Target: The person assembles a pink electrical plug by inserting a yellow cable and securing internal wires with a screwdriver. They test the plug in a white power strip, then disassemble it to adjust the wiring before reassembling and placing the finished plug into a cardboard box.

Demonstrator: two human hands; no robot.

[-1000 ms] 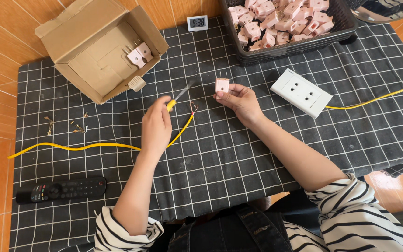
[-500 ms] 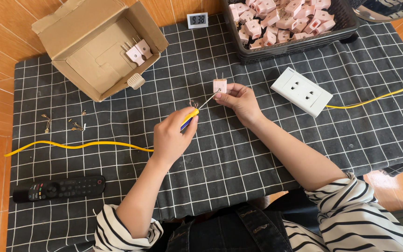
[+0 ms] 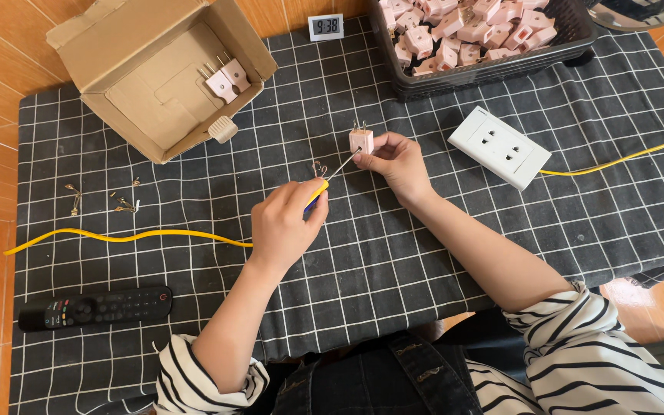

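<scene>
In the middle of the black checked cloth [image 3: 424, 253], a small pink plug [image 3: 360, 141] stands with its two metal prongs pointing to the far side. The right hand [image 3: 397, 163] holds it, thumb and fingertips closed around its right side and lifting it just off the cloth. The thin metal shaft of a screwdriver [image 3: 326, 180] reaches the plug's near left corner; its yellow and blue handle sits inside the left hand [image 3: 286, 223], whose fingers are curled shut around it, so only a little of the handle shows near the thumb. Just left of the shaft, some small bent metal pieces [image 3: 317, 167] lie on the cloth.

To the right of the hands lies a white socket block [image 3: 499, 147], and a yellow cable [image 3: 616, 160] runs from it to the right edge. Another yellow cable [image 3: 124, 236] runs across the left part of the cloth and ends behind the left hand. Far left stands an open cardboard box [image 3: 147, 92] holding two more pink plugs [image 3: 226, 78]. A dark basket [image 3: 562, 48] full of pink plugs sits at the far right, with a small digital clock [image 3: 325, 27] left of it. Little brass parts [image 3: 101, 198] lie scattered near the left edge, and a black remote control [image 3: 95, 307] lies nearer, at the left.
</scene>
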